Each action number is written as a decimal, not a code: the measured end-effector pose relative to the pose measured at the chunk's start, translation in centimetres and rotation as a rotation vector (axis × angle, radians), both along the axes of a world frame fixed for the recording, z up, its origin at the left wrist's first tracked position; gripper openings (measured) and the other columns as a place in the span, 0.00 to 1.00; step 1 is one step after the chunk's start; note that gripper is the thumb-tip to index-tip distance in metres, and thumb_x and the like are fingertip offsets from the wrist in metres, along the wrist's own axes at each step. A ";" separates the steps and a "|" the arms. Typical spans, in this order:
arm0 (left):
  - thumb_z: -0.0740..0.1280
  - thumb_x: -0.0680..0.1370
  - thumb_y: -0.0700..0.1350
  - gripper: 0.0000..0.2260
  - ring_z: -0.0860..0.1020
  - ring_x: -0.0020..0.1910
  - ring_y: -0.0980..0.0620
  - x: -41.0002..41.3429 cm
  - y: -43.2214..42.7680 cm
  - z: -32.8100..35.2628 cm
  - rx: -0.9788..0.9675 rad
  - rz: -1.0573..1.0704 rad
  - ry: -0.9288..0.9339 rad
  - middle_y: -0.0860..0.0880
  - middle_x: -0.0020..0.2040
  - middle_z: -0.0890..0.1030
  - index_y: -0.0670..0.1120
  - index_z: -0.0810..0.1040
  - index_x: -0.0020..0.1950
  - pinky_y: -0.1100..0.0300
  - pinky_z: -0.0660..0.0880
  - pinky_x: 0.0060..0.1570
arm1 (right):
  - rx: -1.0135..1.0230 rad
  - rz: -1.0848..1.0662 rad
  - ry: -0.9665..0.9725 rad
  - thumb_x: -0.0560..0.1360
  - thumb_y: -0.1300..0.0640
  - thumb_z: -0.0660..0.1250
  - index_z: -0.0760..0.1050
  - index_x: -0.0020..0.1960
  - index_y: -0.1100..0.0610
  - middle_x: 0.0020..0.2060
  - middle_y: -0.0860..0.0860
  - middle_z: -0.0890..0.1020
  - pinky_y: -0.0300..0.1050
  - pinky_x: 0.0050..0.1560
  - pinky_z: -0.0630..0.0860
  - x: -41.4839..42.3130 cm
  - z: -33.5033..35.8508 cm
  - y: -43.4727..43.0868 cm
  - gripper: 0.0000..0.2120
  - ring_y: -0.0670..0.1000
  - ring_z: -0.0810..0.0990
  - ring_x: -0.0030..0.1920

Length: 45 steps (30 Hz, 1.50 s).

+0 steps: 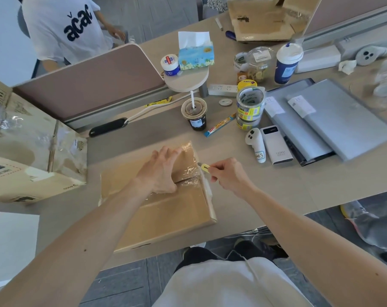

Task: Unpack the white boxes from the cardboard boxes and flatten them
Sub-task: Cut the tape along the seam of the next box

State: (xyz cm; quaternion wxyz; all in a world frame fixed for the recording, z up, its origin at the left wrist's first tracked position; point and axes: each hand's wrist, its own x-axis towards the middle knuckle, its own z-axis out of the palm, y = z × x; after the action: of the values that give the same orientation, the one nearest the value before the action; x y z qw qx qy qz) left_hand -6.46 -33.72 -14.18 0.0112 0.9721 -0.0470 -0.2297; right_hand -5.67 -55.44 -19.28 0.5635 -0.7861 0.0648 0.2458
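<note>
So the box sits right at the near edge of the desk, dead ahead of the person, flat and shallow, plain brown cardboard and not opened yet. No white boxes showing, presumably they're inside. The left hand lies on the lid with fingers spread and straight, pressing it down around the middle seam. The right hand is just off the box's right side, curled round a small yellow knife whose tip touches the right edge up toward the far corner. That's the bit that matters imo: that edge runs near-to-far, the right hand is the one beside it, and the left is inboard of the blade, so a cut along the edge stays clear of its fingers. The clear tape over the far right part is shiny and crinkly, with a whitish strip down the side. Further left is a big carton with loose plastic film on it. Beyond the box stand a lidded cup with a straw and stacked tape rolls.
</note>
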 end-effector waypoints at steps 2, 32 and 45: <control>0.72 0.62 0.49 0.49 0.62 0.70 0.40 0.1 0.1 -0.1 0.004 -0.007 -0.004 0.48 0.71 0.60 0.60 0.48 0.76 0.44 0.75 0.61 | -0.021 0.014 -0.014 0.74 0.62 0.64 0.84 0.39 0.63 0.29 0.54 0.80 0.40 0.26 0.65 0.1 0.0 0.0 0.11 0.49 0.66 0.25; 0.72 0.63 0.48 0.50 0.53 0.79 0.38 0.1 -0.1 0.1 0.012 0.051 0.037 0.44 0.82 0.50 0.63 0.50 0.80 0.48 0.67 0.71 | -0.042 0.103 -0.022 0.75 0.64 0.63 0.75 0.31 0.70 0.16 0.45 0.69 0.36 0.23 0.60 -2.4 0.7 -0.6 0.16 0.44 0.61 0.19; 0.73 0.62 0.50 0.51 0.55 0.77 0.39 0.0 0.0 -0.1 0.035 0.032 0.013 0.44 0.81 0.51 0.63 0.50 0.80 0.48 0.69 0.68 | -0.150 0.142 -0.143 0.73 0.64 0.61 0.67 0.29 0.69 0.23 0.52 0.64 0.43 0.29 0.56 -4.0 0.4 -0.5 0.15 0.48 0.59 0.28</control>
State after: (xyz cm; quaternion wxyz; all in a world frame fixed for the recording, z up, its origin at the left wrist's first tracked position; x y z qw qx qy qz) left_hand -6.48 -33.71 -14.27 -0.0019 0.9712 -0.0271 -0.2367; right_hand -9.64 -55.98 -18.92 0.4873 -0.8442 -0.0134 0.2229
